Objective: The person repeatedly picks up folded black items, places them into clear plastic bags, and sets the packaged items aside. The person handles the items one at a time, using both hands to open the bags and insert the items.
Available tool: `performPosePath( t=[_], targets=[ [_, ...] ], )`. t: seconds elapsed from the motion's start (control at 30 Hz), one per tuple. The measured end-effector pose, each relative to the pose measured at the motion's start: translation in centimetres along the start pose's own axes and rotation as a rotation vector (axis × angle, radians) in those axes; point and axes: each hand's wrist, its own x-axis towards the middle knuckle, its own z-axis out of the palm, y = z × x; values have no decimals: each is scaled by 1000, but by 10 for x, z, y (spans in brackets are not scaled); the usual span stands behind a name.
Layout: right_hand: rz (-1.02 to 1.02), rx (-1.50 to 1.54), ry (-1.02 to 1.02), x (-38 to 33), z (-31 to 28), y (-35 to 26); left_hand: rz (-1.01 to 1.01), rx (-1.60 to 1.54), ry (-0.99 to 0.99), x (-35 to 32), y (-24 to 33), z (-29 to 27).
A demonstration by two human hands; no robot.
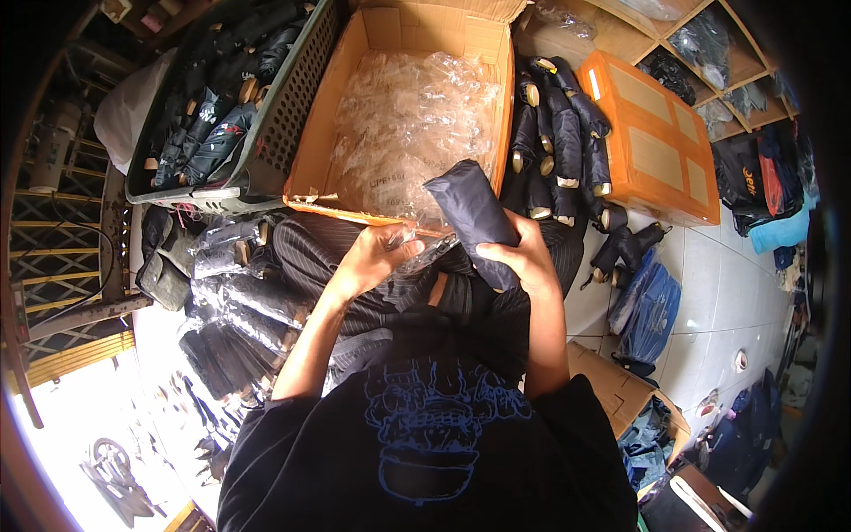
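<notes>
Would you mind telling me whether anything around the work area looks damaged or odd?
The open cardboard box looks worn: its near left corner, beside the dark green basket, has a ragged edge that seems torn. The clear plastic inside lies crumpled, though I cannot tell whether any is damaged.

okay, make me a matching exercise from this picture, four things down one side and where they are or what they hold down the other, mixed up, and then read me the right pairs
Things:
1. Right hand
2. Open cardboard box
3. Perforated crate
4. Orange-brown taped box

Places and states:
A. Loaded with many dark bundles
B. Shut, at the upper right
C. Has one dark rolled bundle in its grip
D. Holds a heap of clear plastic

Right pairs: 1-C, 2-D, 3-A, 4-B
</notes>
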Motion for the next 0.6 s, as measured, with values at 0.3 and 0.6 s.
performPosePath(
  t=[0.3, 0.6],
  targets=[
    [17, 230, 63, 0, 0, 12, -206, -409, -91, -9, -2, 6],
    [35, 554, -115, -3, -21, 27, -178, -510, -154, -14, -10, -2]
  ],
)
